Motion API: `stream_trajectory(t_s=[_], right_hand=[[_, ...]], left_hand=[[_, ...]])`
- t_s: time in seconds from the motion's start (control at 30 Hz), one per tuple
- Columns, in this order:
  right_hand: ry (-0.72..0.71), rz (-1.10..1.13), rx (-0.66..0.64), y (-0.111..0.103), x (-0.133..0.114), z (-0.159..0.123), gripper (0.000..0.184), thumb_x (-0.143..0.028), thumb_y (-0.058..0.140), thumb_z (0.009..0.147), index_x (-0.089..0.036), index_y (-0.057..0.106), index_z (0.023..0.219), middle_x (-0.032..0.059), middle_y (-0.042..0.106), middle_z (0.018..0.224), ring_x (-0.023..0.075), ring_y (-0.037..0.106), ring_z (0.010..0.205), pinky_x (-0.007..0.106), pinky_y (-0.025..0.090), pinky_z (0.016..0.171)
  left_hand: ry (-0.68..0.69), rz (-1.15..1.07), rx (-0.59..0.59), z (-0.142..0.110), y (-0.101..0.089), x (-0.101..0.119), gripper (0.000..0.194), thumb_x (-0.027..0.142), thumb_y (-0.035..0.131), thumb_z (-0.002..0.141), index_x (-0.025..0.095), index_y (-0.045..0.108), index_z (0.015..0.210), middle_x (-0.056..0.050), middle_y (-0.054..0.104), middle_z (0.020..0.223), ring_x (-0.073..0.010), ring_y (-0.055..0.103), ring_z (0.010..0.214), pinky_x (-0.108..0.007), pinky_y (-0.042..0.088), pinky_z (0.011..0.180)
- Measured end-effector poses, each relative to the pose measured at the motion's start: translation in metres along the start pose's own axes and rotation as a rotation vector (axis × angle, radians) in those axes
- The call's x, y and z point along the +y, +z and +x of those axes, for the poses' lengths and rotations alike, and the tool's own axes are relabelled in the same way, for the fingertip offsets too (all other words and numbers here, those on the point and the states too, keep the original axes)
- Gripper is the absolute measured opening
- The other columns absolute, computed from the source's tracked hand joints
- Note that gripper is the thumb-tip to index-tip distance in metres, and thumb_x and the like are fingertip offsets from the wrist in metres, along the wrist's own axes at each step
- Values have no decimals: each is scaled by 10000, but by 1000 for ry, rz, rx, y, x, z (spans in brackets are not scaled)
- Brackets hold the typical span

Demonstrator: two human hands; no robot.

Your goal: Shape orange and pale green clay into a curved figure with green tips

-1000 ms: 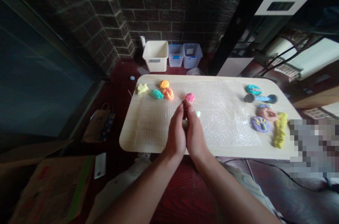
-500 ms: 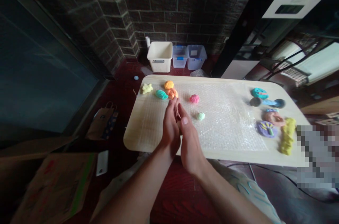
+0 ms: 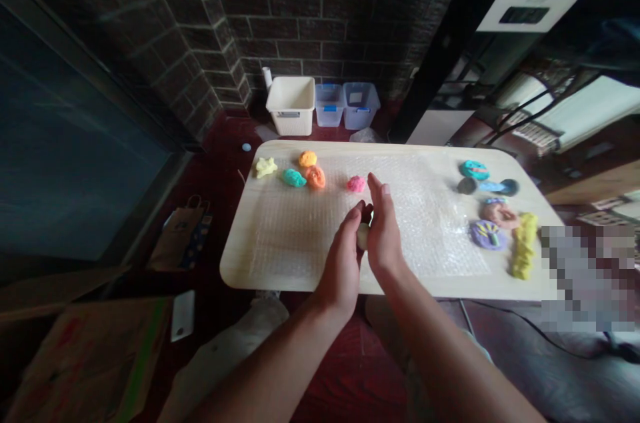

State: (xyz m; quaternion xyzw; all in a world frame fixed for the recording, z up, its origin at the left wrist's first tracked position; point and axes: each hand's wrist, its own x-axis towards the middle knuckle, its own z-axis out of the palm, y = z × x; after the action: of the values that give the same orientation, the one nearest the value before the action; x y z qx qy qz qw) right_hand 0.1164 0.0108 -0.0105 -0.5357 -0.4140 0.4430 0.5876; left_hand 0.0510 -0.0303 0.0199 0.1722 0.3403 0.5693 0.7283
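Between my palms sits a pale cream lump of modelling clay (image 3: 363,236), held above the bubble wrap (image 3: 305,236). My left hand (image 3: 341,259) curves around its near left side. My right hand (image 3: 384,229) faces it with fingers stretched and close together, its palm against the lump. A bit of a pale green lump (image 3: 371,215) peeks out behind the hands, mostly hidden. Just beyond the fingertips lies a pink clay lump (image 3: 356,183). To the left are an orange clay piece (image 3: 315,177), a yellow-orange lump (image 3: 307,158), a teal piece (image 3: 294,177) and a pale yellow star-like piece (image 3: 266,167).
On the table's (image 3: 237,256) right end lie a teal disc (image 3: 475,170), a blue dumbbell-like piece (image 3: 489,187), a brown ring (image 3: 501,215), a purple disc (image 3: 489,235) and a yellow strip (image 3: 524,246). Behind stand a white bin (image 3: 291,106) and two clear boxes. A cardboard box (image 3: 90,356) is lower left.
My hands have shifted right and parted slightly, and the cream lump now shows between them. The orange piece is uncovered, while the pale green lump is now mostly hidden. The view has turned a little right.
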Motion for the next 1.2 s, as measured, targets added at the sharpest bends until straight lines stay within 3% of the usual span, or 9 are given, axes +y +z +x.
stream_trajectory(t_s=[0.13,0.23,0.37,0.43,0.6,0.8,0.93,1.1,1.2], right_hand=[[78,-3,26,-14,7,20,813,-737,296,1015,-165,529,1544,158,438,1668,335,338,1578,570,195,1286],[55,14,4,-19,3,20,773,-735,314,1009,-183,586,1476,173,495,1625,352,419,1527,600,313,1223],[-17,162,-268,-29,-17,15,577,-651,417,1034,-241,694,1330,147,677,1434,338,609,1361,577,473,1120],[-131,86,-440,-35,-28,9,444,-522,642,987,-295,681,1367,107,706,1393,327,616,1352,564,488,1116],[-405,-252,-671,-42,-41,-9,796,-320,914,785,-326,573,1504,91,638,1486,328,612,1348,536,500,1119],[-487,-351,-647,-44,-44,-8,506,-278,852,857,-278,707,1342,96,752,1268,292,703,1179,502,555,1029],[-560,-388,-608,-48,-44,-4,513,-280,861,857,-311,713,1348,88,760,1263,302,698,1195,533,552,1042],[-562,-378,-586,-51,-42,-4,522,-291,866,861,-339,713,1358,78,775,1254,296,706,1184,519,578,1015],[-510,-392,-577,-53,-41,-6,662,-311,880,836,-327,642,1454,88,760,1298,299,729,1123,523,590,995]], left_hand=[[-49,238,-176,-5,-9,4,342,234,680,898,211,739,1234,-84,729,1315,-295,572,1369,-449,372,1213],[-95,299,-216,1,-20,17,342,250,729,902,196,718,1240,-96,748,1236,-269,660,1238,-460,436,1159],[-100,200,-151,9,-31,39,404,252,832,847,123,683,1199,-132,760,1149,-253,724,1112,-447,535,1061],[-83,180,-128,12,-38,50,433,250,866,821,108,669,1179,-132,775,1080,-247,748,1055,-414,574,995],[-156,257,-186,9,-53,66,535,274,907,790,156,648,1242,-85,784,983,-235,786,909,-346,602,837],[-223,310,-319,6,-55,68,420,307,908,799,139,721,1136,-103,779,990,-245,765,982,-326,588,835],[-205,346,-310,6,-53,64,284,326,885,824,127,761,985,-88,773,955,-218,747,968,-342,581,887],[-99,383,-320,5,-49,55,255,354,815,894,134,765,1011,-96,767,972,-225,736,962,-336,570,861],[-20,454,-308,8,-47,52,280,394,752,944,145,749,1073,-95,760,1005,-215,733,893,-338,568,829]])
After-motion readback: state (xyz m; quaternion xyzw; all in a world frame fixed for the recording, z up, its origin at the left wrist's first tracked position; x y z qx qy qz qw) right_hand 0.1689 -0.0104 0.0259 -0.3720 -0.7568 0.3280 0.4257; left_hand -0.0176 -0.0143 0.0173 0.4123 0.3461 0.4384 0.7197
